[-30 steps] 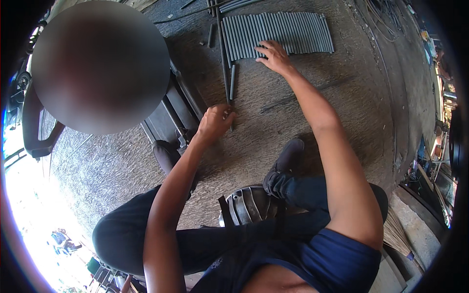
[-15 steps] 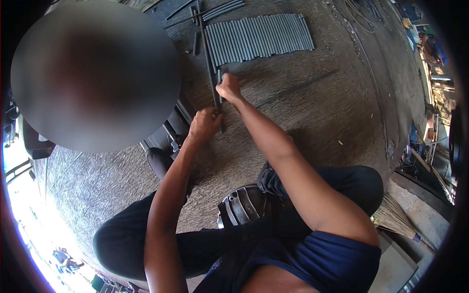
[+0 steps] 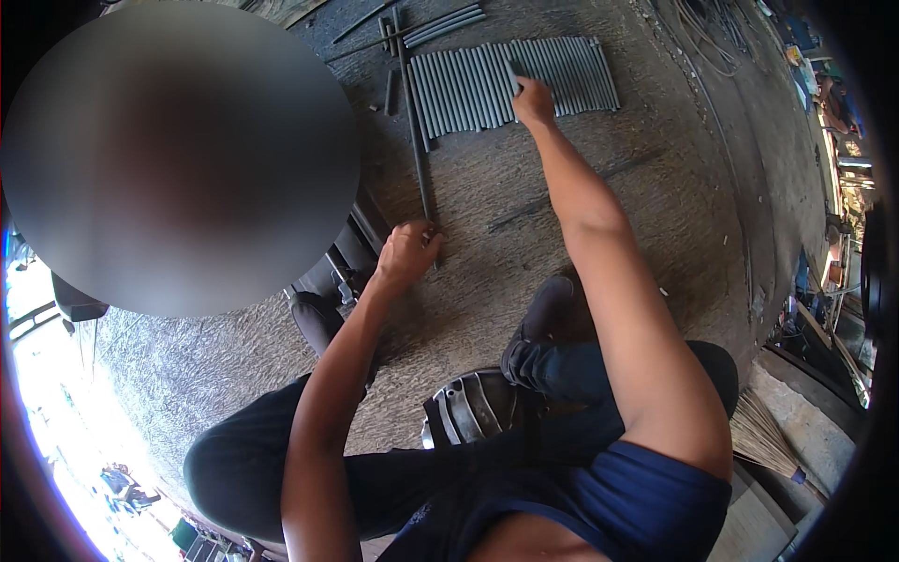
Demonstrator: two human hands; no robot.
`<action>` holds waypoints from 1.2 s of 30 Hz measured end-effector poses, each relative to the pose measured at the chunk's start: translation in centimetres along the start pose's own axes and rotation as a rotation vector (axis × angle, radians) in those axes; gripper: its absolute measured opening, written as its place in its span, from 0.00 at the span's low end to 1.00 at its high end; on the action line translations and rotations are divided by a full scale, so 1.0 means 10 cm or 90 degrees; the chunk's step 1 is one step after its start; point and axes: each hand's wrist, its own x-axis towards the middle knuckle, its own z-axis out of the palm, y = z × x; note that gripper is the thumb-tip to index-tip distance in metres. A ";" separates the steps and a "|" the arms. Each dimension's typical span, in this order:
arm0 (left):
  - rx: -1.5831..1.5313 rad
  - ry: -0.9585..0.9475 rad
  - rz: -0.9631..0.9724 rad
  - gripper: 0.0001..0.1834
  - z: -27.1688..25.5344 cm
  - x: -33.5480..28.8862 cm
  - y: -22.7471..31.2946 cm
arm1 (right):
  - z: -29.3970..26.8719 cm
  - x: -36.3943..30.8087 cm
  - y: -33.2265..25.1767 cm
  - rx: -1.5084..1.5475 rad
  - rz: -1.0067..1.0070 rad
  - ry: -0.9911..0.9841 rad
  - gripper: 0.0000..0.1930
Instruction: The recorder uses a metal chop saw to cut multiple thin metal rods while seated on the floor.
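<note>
Many short grey metal rods (image 3: 468,89) lie side by side in a flat row on the floor ahead. My right hand (image 3: 534,101) is over the middle of this row, closed on a short rod (image 3: 512,71) that points away from me, tilted against the others. Along the left end of the row runs a long dark bar (image 3: 415,122), which reaches back toward me. Beside its near end is my left hand (image 3: 407,253), its fingers curled together; whatever they grip, if anything, is hidden.
Loose rods (image 3: 445,25) lie beyond the row, and a short dark piece (image 3: 390,92) left of the bar. Left of my left hand stands a dark machine part (image 3: 345,267), partly covered by a blurred patch. A ribbed metal object (image 3: 476,407) sits between my legs; a broom (image 3: 763,431) lies right.
My right hand has gone forward and right, from beside the long bar to over the row, carrying the short rod. My left hand stays near the bar's near end. The view has shifted slightly.
</note>
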 end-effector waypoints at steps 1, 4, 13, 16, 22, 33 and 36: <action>-0.001 0.002 -0.002 0.17 0.00 0.01 0.01 | 0.01 -0.01 0.04 0.021 0.038 -0.050 0.17; -0.010 -0.001 0.004 0.17 0.02 0.02 0.03 | 0.00 -0.10 0.03 0.023 0.032 -0.030 0.19; 0.045 -0.007 0.054 0.19 -0.13 -0.07 0.28 | -0.20 -1.00 -0.08 0.074 0.190 0.004 0.19; 0.090 -0.064 0.028 0.20 -0.27 -0.14 0.42 | -0.20 -1.48 -0.05 0.128 0.284 -0.073 0.19; 0.204 -0.060 0.174 0.20 -0.76 -0.47 0.86 | -0.25 -2.30 -0.15 0.092 0.219 -0.120 0.22; 0.255 -0.016 0.200 0.20 -1.76 -1.49 1.42 | -0.05 -2.48 0.12 0.480 0.368 -0.376 0.13; 0.238 -0.033 0.188 0.20 -1.85 -1.61 1.40 | -0.15 -2.64 0.07 0.691 0.491 -0.407 0.09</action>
